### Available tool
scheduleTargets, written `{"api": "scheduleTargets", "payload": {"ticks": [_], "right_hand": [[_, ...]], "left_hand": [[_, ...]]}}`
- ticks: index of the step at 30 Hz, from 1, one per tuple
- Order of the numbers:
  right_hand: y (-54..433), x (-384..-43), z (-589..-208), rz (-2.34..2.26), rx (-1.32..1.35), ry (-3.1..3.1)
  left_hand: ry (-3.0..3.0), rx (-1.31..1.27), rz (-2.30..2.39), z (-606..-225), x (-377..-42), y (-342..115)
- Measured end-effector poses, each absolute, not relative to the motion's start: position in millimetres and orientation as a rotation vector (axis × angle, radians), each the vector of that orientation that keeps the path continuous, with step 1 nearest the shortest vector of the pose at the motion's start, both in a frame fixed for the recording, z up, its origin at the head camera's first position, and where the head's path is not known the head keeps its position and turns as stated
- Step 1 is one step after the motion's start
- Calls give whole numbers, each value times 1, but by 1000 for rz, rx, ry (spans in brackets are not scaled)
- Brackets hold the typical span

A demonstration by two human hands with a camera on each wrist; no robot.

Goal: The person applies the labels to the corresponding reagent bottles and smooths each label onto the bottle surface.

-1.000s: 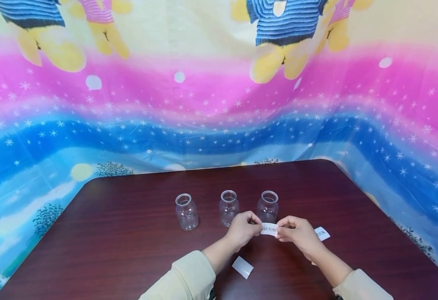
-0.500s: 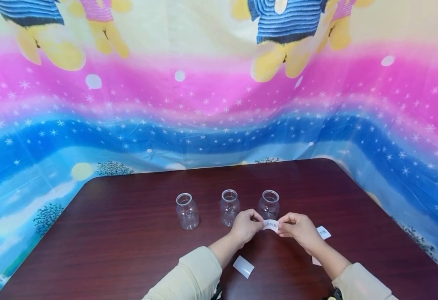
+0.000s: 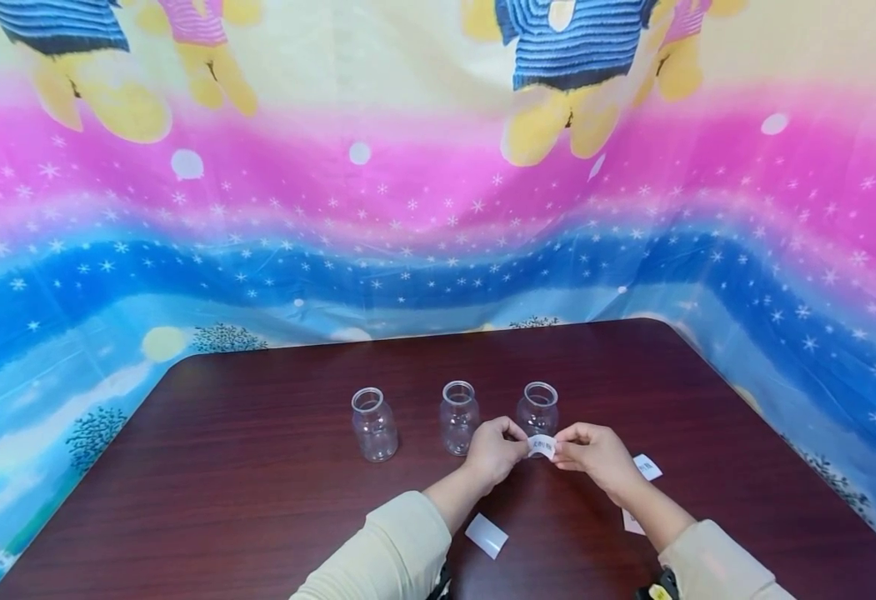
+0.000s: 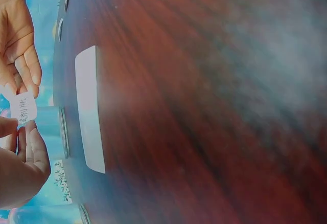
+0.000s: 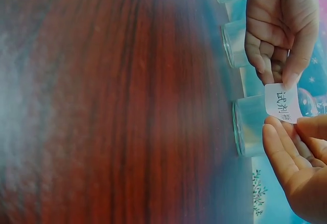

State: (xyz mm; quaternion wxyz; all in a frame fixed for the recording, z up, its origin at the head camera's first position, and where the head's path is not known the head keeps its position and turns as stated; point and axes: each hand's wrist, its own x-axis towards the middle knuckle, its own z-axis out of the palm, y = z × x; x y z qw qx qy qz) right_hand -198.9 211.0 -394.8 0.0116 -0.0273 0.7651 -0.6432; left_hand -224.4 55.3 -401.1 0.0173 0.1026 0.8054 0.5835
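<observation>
Between my two hands a small white label (image 3: 542, 447) with black handwritten characters is stretched, bowed upward in the middle. My left hand (image 3: 494, 454) pinches its left end, and my right hand (image 3: 599, 460) pinches the right end. Just behind the label stands the rightmost clear glass jar (image 3: 538, 405), upright and without a lid; the label overlaps its lower front in the head view. The right wrist view shows the written face of the label (image 5: 282, 103) in front of the jar (image 5: 250, 127).
Two more open glass jars, a middle one (image 3: 458, 418) and a left one (image 3: 374, 425), stand in a row on the dark red table (image 3: 257, 500). A glossy white slip (image 3: 487, 535) lies near my left forearm. Beside my right wrist lies another written label (image 3: 646, 467), with a pale slip (image 3: 632, 522) partly hidden.
Both hands have moved slightly forward with the label, closer to the rightmost jar. The label bows more than before. The jars and slips on the table stay put.
</observation>
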Motion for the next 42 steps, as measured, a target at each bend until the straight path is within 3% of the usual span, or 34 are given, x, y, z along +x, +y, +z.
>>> {"api": "scheduleTargets", "payload": {"ticks": [8,18,28,42], "right_hand": [[211,-203,-398,-2038,-64,2384],[225,-220,-428,-2122,-180,2364],[210,-208,-403,-1914,-8,2596],[208,-207,-401,-1769,99,2718]], "left_hand": [[2579,306,1779,-401,-225,57],[2686,411,1757,-407,-228,57],[2701,418,1741,-407,-228,57],[2730,463,1734,-409,-228,57]]}}
